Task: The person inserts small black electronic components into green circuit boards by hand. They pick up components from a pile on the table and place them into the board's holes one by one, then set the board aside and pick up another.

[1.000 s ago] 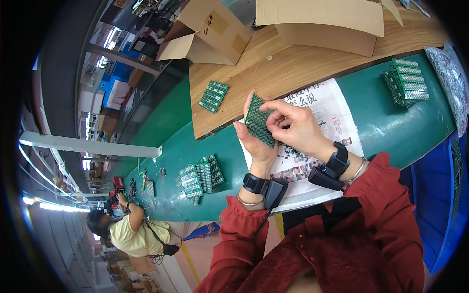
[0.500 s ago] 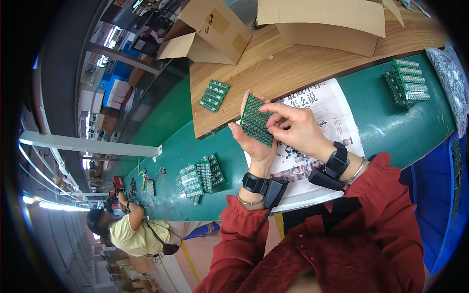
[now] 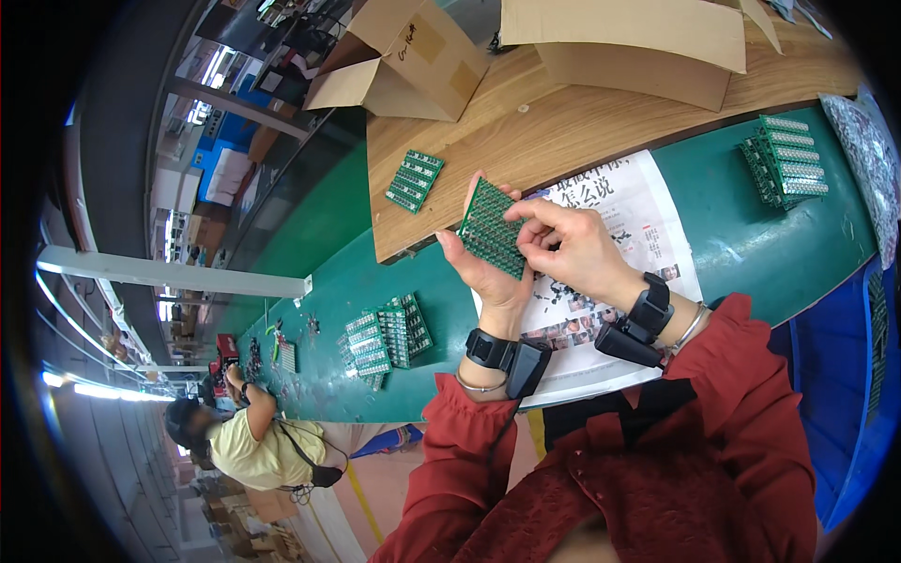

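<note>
A green circuit board [image 3: 490, 230] covered with rows of small parts is held tilted above a sheet of newspaper [image 3: 648, 235]. My left hand [image 3: 490, 286] grips it from below and behind, thumb at its near left edge. On the board's right side rest the bent fingers of my right hand [image 3: 568, 246], thumb and forefinger close together at its surface; whether a small part sits between them cannot be made out. Small dark bits [image 3: 561, 302] lie scattered on the newspaper beneath my hands.
Stacks of circuit boards stand left [image 3: 385, 338] and far right [image 3: 786, 161] on the green bench. One more board [image 3: 414, 181] lies on the wooden board [image 3: 450, 159]. Cardboard boxes [image 3: 629, 47] are behind, a blue bin [image 3: 835, 375] at right. A co-worker [image 3: 267, 450] works at left.
My right fingers have shifted slightly over the circuit board's surface. The board stays in my left hand in nearly the same place.
</note>
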Motion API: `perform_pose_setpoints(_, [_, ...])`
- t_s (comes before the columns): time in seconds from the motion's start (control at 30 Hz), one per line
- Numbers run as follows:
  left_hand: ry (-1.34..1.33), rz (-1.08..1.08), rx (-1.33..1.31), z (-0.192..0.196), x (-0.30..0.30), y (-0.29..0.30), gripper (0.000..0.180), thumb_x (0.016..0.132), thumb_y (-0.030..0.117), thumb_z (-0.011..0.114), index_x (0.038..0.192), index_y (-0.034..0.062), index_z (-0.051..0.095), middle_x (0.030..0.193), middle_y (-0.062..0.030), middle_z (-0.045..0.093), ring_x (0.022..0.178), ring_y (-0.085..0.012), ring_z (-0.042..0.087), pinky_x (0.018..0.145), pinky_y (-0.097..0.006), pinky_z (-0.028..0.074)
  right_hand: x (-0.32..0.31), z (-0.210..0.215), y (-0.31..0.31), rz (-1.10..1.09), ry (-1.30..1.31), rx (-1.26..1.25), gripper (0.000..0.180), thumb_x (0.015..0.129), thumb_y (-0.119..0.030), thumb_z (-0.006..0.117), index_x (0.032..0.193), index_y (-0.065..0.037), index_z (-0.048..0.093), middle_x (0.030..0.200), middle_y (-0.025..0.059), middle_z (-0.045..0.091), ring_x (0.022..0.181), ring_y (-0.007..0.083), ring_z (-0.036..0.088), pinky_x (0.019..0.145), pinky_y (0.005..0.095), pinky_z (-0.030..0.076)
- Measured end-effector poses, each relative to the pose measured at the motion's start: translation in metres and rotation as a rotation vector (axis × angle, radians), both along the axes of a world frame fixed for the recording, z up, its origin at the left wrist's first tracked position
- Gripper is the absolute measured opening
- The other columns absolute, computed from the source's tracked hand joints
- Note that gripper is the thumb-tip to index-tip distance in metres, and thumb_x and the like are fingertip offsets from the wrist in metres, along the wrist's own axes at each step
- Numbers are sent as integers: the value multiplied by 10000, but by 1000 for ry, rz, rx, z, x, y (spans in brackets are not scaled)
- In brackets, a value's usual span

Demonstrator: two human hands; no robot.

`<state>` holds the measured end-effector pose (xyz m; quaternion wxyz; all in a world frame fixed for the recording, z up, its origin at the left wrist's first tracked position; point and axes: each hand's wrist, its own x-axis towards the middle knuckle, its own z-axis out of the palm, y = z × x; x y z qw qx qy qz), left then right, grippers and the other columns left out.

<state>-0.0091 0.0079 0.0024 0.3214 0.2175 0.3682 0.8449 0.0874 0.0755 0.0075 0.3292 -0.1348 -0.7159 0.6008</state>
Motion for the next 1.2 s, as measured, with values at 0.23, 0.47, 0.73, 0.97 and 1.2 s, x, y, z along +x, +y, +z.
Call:
perform_pose_setpoints(0.23, [-67, 53, 32, 2, -6, 0, 890, 810, 745, 345, 1322, 18, 386, 1056, -129, 546, 1023, -255, 514, 920, -376, 412, 3, 2, 2, -41, 35, -39, 379, 741, 41, 629, 1108, -51, 604, 798, 46, 657, 701, 88, 629, 645, 232, 528])
perform_pose_setpoints(0.47, [-21, 76, -2, 3, 1, 0, 886, 818, 741, 341, 1327, 17, 379, 1068, -128, 546, 1021, -241, 518, 922, -360, 412, 0, 1, -7, -10, 55, 10, 430, 742, 52, 628, 1157, -58, 590, 782, 60, 662, 699, 115, 643, 644, 246, 542])
perform_pose_setpoints(0.73, [91, 96, -4, 4, 10, 2, 937, 804, 764, 345, 1393, 36, 304, 1136, -119, 505, 1050, -219, 490, 939, -367, 405, 0, -1, -8, -82, 40, 83, 347, 718, 63, 619, 1053, -28, 620, 748, 59, 634, 649, 120, 621, 597, 245, 532])
perform_pose_setpoints(0.97, [78, 100, -7, -8, -3, -2, 918, 815, 742, 372, 1402, 42, 282, 1132, -108, 490, 1033, -210, 486, 943, -372, 397, 2, 4, -7, -93, 119, 146, 344, 715, 68, 612, 1045, -25, 640, 800, 64, 632, 684, 107, 617, 622, 239, 533])
perform_pose_setpoints(1.2, [190, 106, -47, -1, 11, 0, 916, 817, 733, 390, 1414, 51, 257, 1153, -104, 478, 1074, -206, 471, 965, -358, 378, 1, 6, -10, -77, 135, 8, 393, 733, 70, 614, 1111, -39, 627, 811, 80, 653, 707, 109, 631, 664, 249, 546])
